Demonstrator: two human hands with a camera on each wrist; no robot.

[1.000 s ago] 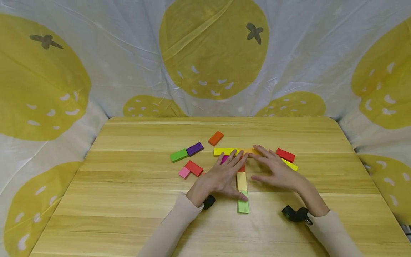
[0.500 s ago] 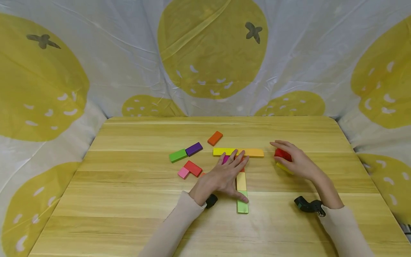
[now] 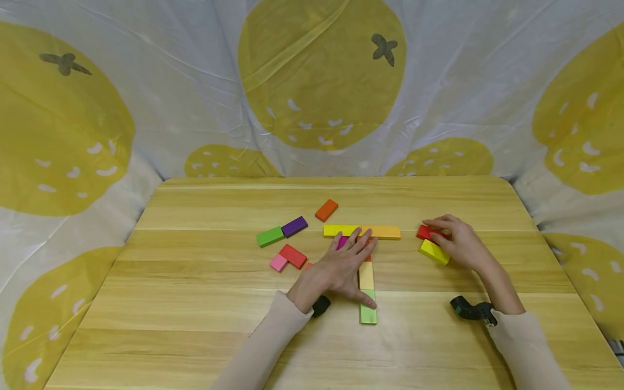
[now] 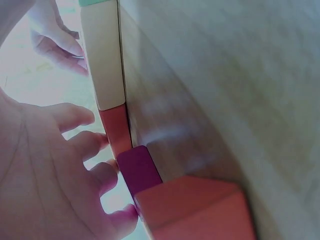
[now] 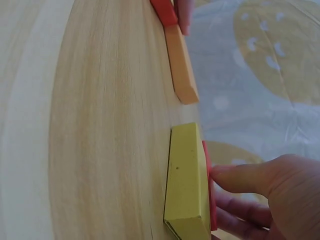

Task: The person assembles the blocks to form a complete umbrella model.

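A pale sheet (image 3: 448, 70) printed with large yellow fruit hangs behind a light wooden table (image 3: 185, 330). From the left, a green block (image 3: 270, 237) meets a purple block (image 3: 294, 226) end to end; nearer the person, a pink block (image 3: 279, 262) touches a left red block (image 3: 293, 255). An orange block (image 3: 326, 210) lies alone farther back. The left hand (image 3: 338, 271) spreads its fingers above a T-shaped layout, partly covering a magenta block (image 4: 140, 170) and a middle red block (image 4: 116, 127); its thumb lies over a light green block (image 3: 368, 316) at the foot of the stem. A cream block (image 3: 366, 275) sits between that and the middle red one. Across the top, a long yellow block (image 3: 340, 230) joins a light orange block (image 3: 382, 232). Well apart on the right, a smaller yellow block (image 3: 435, 252) lies just in front of an outer red block (image 3: 424, 232). The right hand (image 3: 458, 241) pinches this red piece between thumb and fingers, hiding its right end.
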